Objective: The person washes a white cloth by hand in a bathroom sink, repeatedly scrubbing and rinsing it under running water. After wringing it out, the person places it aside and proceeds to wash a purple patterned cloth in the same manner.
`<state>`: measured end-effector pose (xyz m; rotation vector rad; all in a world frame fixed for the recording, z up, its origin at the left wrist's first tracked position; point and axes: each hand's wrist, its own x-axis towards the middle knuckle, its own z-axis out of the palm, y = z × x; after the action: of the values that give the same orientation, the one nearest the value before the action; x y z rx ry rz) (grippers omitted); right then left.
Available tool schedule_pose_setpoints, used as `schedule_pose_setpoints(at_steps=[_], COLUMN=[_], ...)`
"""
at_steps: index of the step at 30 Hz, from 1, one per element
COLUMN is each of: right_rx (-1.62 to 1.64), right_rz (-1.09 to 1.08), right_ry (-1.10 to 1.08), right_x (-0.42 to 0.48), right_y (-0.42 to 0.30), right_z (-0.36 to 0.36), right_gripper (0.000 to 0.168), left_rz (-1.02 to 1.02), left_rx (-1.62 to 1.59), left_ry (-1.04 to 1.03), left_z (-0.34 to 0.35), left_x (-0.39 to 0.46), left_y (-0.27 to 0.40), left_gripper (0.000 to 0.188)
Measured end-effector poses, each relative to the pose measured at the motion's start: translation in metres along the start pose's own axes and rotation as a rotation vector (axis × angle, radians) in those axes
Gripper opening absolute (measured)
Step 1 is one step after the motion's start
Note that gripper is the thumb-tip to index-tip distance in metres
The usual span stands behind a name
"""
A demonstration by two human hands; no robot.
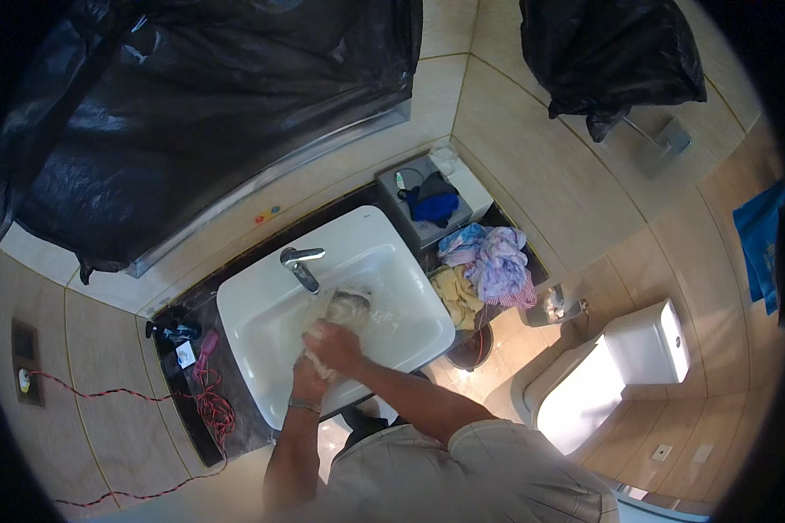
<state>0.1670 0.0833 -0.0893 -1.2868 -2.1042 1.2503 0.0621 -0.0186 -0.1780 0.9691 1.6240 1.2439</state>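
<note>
Both my hands are together over the near part of a white washbasin, gripping a light, wet cloth between them. My left hand is lower, with a band on its wrist. Over the cloth's upper part lies my right hand, its fingers curled. Cloudy water stands in the basin, and a dark round shape shows in it below the chrome faucet. Whether water runs from the spout cannot be told.
Crumpled clothes lie on the dark counter at the basin's right, beside a grey box with blue cloth. A tangled red-black cord, pink brush and dark bottles are at left. A toilet stands at right.
</note>
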Motion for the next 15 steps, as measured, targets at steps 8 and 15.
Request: schedule_pose_setpoints(at_steps=[8,15], right_rx=[-0.368,-0.31], right_rz=[0.131,0.202], right_ry=[0.011,-0.049], right_x=[0.024,0.017], right_y=[0.105,0.11], right_z=[-0.069,-0.032], right_gripper=[0.05,0.072], left_rz=[-0.48,-0.551], left_rx=[-0.487,-0.448], left_ry=[0.22,0.089], left_z=[0.014,0.009], left_x=[0.0,0.003], left_y=[0.036,0.016], left_gripper=[0.045,0.058])
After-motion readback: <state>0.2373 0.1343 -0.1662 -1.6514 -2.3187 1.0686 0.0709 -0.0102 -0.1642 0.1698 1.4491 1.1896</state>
